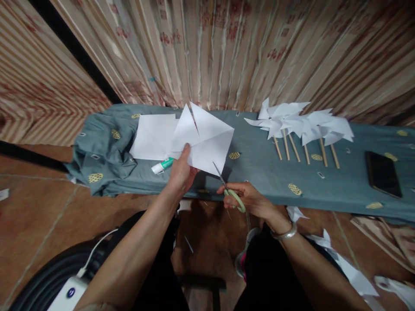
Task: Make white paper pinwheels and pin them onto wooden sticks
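My left hand (183, 172) pinches the left edge of a white paper square (209, 140), its thumb on top. A slit runs in from the paper's upper corner, and a crease crosses the sheet. Through the handles of green-handled scissors (236, 199) go the fingers of my right hand (249, 198). The scissor blades lie at the paper's lower corner, one over its surface. A stack of white paper (154, 136) rests to the left of the held sheet. Beside my left hand lies a green and white glue stick (163, 165).
Several white paper pinwheels (304, 123) on wooden sticks lie to the right on the cloth-covered bench (266, 172). A black phone (383, 173) is farther right. Paper scraps (353, 272) litter the floor. A patterned curtain (220, 52) hangs behind the bench. A white power bank (68, 293) with a cable sits lower left.
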The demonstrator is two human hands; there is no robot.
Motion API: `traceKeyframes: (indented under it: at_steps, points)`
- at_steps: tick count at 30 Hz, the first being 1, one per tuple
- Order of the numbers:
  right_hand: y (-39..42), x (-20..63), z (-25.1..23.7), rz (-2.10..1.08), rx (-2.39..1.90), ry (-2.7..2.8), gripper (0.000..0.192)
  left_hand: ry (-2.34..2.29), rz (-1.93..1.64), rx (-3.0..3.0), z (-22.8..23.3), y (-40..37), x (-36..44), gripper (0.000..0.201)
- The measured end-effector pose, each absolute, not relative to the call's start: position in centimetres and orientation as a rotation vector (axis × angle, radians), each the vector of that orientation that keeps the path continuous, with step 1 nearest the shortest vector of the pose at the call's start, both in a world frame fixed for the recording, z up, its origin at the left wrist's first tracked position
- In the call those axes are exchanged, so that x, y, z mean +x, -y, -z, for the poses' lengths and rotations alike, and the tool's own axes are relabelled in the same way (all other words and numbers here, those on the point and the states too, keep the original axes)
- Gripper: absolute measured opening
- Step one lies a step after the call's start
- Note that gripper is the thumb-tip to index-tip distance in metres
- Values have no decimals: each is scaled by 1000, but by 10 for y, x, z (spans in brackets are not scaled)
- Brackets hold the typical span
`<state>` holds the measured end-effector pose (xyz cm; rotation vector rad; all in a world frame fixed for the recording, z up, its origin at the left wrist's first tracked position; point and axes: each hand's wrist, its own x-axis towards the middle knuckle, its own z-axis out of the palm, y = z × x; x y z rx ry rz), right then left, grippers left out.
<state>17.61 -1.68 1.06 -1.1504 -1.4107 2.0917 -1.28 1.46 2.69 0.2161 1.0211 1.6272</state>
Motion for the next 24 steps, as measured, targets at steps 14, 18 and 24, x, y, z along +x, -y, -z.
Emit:
traceKeyframes:
  at_steps: [14, 18, 24]
  points:
    - [18, 176, -8, -2092, -1173, 1436, 53, -1003, -1659, 194, -26, -15, -13, 22]
    - [19, 176, -8, -2077, -1142, 1476, 50, -961, -1673, 263, -27, -13, -13, 28]
    - [19, 174, -10, -2069, -1143, 1484, 51, -961, -1587, 429, -32, -6, -12, 43]
